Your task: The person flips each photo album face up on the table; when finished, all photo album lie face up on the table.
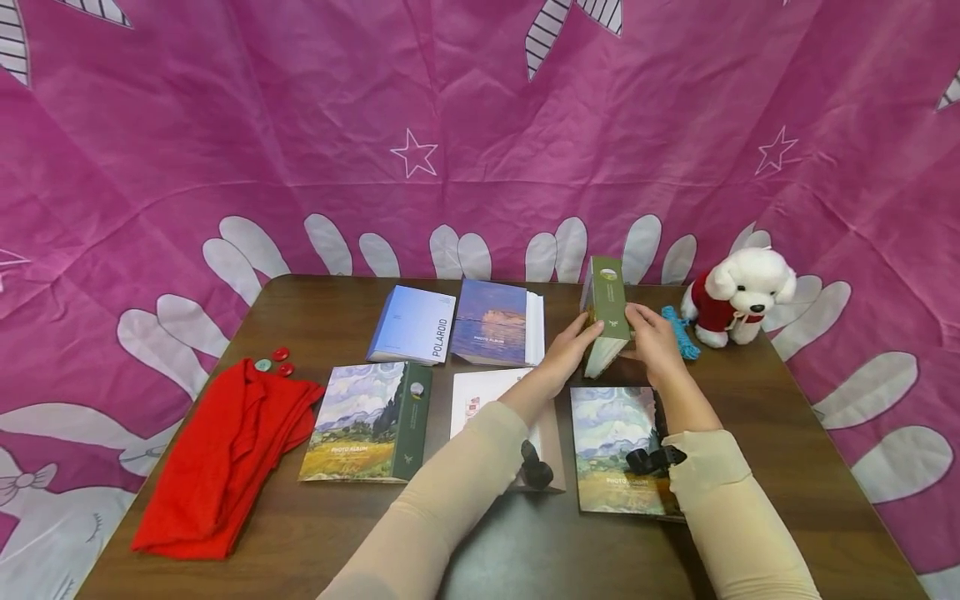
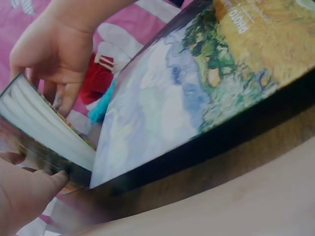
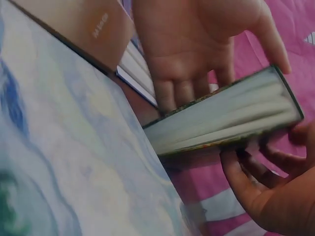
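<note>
Both hands hold a photo album (image 1: 608,304) on edge at the back right of the table, its green spine towards me and its white page edges showing below. My left hand (image 1: 562,357) grips its left cover, thumb by the spine. My right hand (image 1: 654,340) grips the other cover from the right. In the right wrist view, the left hand (image 3: 192,49) and right hand (image 3: 275,189) stand on opposite sides of the page block (image 3: 226,110). Nearest in front lies another photo album (image 1: 615,446) with a painted landscape cover, partly under the right wrist's black strap.
A matching album (image 1: 360,421), a blue Polaroid album (image 1: 411,325), a sea-picture album (image 1: 491,321) and a white-and-brown album (image 1: 472,392) lie leftwards. Red cloth (image 1: 225,458) and several buttons (image 1: 281,354) are far left; blue cord (image 1: 681,333) and a plush dog (image 1: 738,296) are right.
</note>
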A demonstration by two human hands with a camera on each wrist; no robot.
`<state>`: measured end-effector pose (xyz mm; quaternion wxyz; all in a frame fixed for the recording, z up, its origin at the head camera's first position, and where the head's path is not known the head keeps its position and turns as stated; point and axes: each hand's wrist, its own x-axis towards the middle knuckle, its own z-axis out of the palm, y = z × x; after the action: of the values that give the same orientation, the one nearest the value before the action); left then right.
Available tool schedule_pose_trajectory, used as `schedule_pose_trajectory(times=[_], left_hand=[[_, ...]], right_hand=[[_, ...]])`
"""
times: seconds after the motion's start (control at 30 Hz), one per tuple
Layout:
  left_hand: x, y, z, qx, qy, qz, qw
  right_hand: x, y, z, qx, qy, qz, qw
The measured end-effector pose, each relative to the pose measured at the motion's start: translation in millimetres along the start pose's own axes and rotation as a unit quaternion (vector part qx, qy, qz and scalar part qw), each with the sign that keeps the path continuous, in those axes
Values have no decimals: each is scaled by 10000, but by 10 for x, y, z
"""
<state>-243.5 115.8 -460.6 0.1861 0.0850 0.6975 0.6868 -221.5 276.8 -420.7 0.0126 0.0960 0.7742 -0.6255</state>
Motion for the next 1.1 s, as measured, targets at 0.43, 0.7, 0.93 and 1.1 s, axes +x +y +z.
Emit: schedule_pose_trajectory(times=[0.43,0.7,0.93,1.1], left_hand=[[18,20,-211,-951,74,722,9928],[-12,-20,-315,826,205,1179,9894],[17,-61,-312,1244,137,714,9896],[14,-41,-282,1543,-3,146,9879]], right_hand=[[241,182,83,-170,-1011,1008,9896],[299,260,-7,-882,-918,1306,9832],[273,278,-123,-1450,-800,1277,9779],[213,296,-231,-1254,-704,1367,9801]])
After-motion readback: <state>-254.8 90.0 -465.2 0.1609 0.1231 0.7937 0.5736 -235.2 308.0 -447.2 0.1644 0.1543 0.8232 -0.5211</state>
